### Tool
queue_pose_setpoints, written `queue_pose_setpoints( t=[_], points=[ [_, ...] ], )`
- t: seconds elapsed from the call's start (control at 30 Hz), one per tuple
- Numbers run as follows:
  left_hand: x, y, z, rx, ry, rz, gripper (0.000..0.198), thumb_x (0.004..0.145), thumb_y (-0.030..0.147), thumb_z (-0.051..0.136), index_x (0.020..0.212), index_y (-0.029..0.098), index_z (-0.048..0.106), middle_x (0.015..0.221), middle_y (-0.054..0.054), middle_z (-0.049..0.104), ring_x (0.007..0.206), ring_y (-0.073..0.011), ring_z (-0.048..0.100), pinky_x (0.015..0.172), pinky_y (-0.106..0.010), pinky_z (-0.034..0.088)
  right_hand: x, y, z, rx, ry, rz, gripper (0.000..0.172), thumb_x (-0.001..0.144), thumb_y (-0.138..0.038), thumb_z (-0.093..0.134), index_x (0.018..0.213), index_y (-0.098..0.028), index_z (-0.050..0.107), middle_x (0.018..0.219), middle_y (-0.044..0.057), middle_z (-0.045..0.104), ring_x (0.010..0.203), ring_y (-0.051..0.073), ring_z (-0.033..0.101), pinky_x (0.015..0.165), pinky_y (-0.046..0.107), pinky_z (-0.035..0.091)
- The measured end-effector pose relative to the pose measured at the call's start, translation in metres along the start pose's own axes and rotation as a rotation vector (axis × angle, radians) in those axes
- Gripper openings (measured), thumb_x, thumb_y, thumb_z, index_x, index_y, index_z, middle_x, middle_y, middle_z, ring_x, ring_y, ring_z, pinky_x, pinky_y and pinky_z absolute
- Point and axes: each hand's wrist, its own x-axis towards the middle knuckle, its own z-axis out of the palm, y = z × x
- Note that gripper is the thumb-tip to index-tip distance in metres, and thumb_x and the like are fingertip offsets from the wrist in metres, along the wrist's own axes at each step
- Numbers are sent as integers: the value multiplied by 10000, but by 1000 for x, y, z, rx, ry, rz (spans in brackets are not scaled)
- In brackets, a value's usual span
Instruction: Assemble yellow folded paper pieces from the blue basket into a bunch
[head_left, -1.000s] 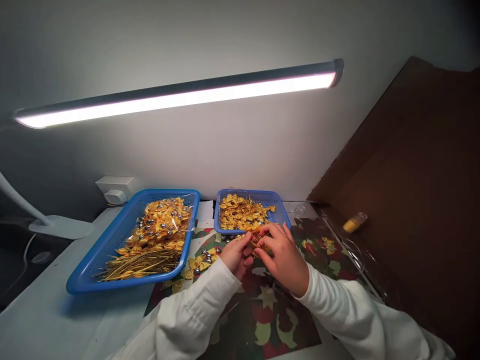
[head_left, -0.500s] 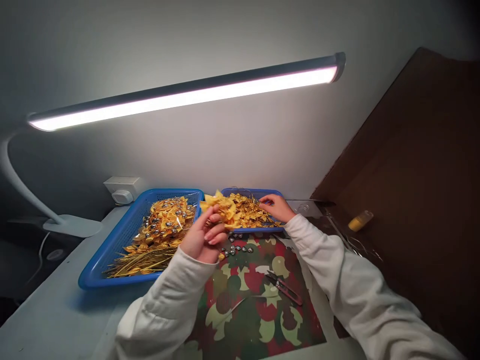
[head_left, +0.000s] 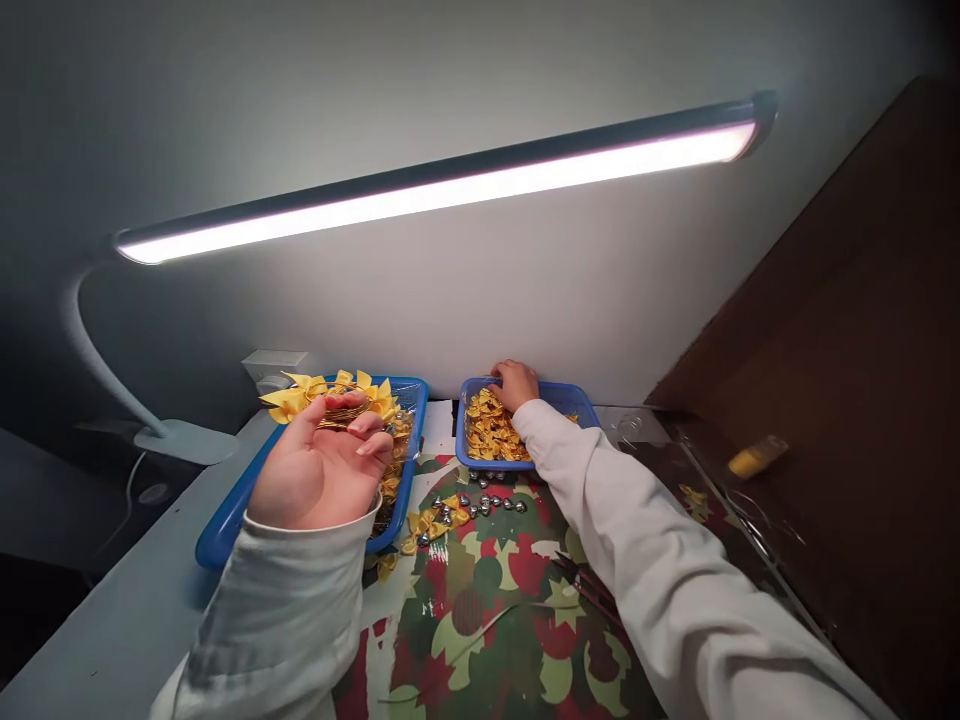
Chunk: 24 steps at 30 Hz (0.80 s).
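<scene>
My left hand [head_left: 319, 465], palm up, is closed around a bunch of yellow ribbon bows on gold wire stems [head_left: 346, 408]. It hovers over the near part of the left blue basket [head_left: 417, 440]. My right hand [head_left: 516, 385] reaches to the far side of the right blue basket [head_left: 495, 465], which is filled with yellow bows [head_left: 491, 425]. Its fingers are curled down among the bows; whatever lies between the fingertips is hidden. In front of that basket, silver bells [head_left: 495, 502] and a few loose yellow bows [head_left: 435, 522] lie on the camouflage mat [head_left: 495, 620].
Dark thread snips [head_left: 589, 585] lie on the mat, partly beneath my right forearm. A lit bar lamp [head_left: 450, 190] spans above the table, its white base [head_left: 187, 440] at left. A brown panel [head_left: 847, 350] stands at right, with a small yellow-filled container [head_left: 757, 457] before it.
My left hand has swung left with the bunch, turning palm up over the left basket. My right hand has gone farther into the right basket. The view has shifted, and loose bows now show beside the bells.
</scene>
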Motion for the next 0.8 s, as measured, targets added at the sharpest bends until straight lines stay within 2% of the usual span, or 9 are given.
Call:
queue_pose_setpoints(
  t=[0.1,0.2,0.3,0.4,0.47,0.53,0.6,0.67,0.8],
  points=[
    [-1,1,0,-7,-11,15,81,803,112,411,750,166,442,632,18,505,445,-83,436,368,-198,345,2,-3,4,18,47,-27,44,719,-109,618,738,-141,595,860,54,576,908,195,492,901,355,338],
    [-1,3,0,-25,-13,19,80,800,112,412,757,171,442,632,22,504,446,-83,434,371,-199,345,3,-3,-1,82,116,-87,15,778,-147,560,765,-139,559,907,57,567,957,177,479,904,303,347],
    [1,4,-1,-39,-25,15,79,804,118,410,758,173,442,629,25,503,448,-82,430,374,-198,348,3,-5,-11,194,157,-152,92,860,-221,459,873,-149,515,910,39,563,878,118,512,825,221,399],
    [2,3,-2,-34,-28,3,88,810,129,409,740,172,440,622,26,496,438,-78,414,375,-197,346,3,-6,-19,505,176,-173,169,852,-322,465,847,-153,469,792,17,554,708,91,522,691,192,425],
    [2,1,0,-30,-26,-5,106,818,136,403,726,174,440,615,27,491,432,-77,408,375,-196,340,1,-7,-22,711,101,-149,245,809,-395,515,816,-158,451,668,-13,514,585,81,487,591,186,407],
    [0,-1,2,-25,-16,-12,134,833,147,385,713,175,439,605,28,483,427,-77,404,374,-193,333,-2,-7,-23,774,-68,-122,305,782,-452,540,808,-160,455,544,-56,432,464,62,396,504,176,354],
    [-2,-2,5,-20,2,-21,169,850,157,356,701,175,434,595,29,473,419,-75,396,371,-191,324,-6,-8,-21,681,-254,-131,315,765,-450,573,813,-151,488,476,-83,365,415,46,314,476,168,305],
    [-4,-3,8,-15,18,-31,200,864,163,327,691,172,427,591,30,464,413,-71,385,368,-188,317,-11,-10,-16,478,-376,-172,290,743,-383,629,870,-137,542,465,-91,368,425,41,305,491,163,288],
    [-5,-4,11,-3,11,-35,221,876,168,317,680,171,421,588,33,453,414,-70,378,367,-186,314,-15,-19,-2,235,-411,-236,341,682,-232,705,999,-155,606,507,-81,434,475,44,352,531,163,258]
  ],
)
